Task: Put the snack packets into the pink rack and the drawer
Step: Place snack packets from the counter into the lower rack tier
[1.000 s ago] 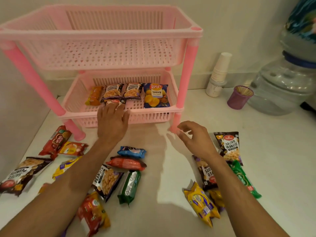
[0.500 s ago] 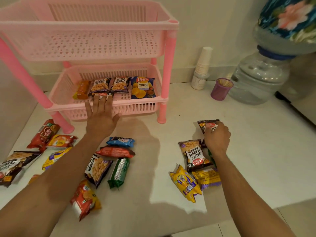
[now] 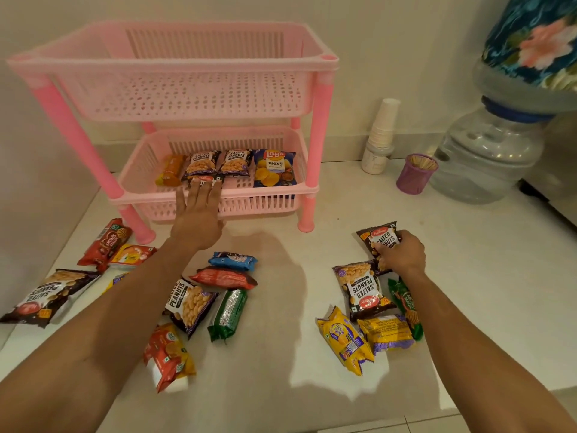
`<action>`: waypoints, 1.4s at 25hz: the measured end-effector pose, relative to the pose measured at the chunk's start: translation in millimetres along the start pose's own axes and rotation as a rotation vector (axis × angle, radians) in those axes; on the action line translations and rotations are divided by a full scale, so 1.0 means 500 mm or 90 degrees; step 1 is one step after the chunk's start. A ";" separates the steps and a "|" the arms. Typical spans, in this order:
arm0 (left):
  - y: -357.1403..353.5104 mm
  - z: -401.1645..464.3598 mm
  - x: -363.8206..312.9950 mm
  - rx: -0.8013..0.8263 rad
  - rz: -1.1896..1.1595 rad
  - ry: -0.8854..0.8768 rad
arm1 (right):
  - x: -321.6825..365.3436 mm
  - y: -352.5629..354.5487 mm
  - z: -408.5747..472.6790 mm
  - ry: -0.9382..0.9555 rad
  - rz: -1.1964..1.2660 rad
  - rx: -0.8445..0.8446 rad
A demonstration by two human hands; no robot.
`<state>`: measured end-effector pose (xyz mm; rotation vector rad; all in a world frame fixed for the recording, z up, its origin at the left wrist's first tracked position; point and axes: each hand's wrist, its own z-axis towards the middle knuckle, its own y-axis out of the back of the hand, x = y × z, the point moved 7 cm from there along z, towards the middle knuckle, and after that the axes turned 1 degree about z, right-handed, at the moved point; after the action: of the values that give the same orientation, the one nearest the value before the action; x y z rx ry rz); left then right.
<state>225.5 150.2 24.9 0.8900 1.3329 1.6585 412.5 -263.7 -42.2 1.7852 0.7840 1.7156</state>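
inside the pink rack [image 3: 215,198] lie four packets; left hand [image 3: 199,214] flat, right hand [image 3: 402,254] grips peanuts packet [image 3: 379,237].

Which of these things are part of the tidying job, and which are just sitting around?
Part of the job:
pink rack
salted peanuts packet in the right hand
left hand at the lower tray
loose packets on the floor, such as the blue biscuit packet

Just lying about:
paper cup stack
purple cup
water bottle

Pink rack [image 3: 315,145] – four packets in its lower tray [image 3: 140,170]; others scattered on counter.
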 end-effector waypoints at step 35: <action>-0.002 -0.026 0.022 -0.219 0.005 -0.084 | 0.680 -0.382 -0.028 0.286 -0.083 0.161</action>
<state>209.4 155.0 21.7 0.7837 0.9200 1.7362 397.7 114.6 53.0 1.4696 1.3262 2.0290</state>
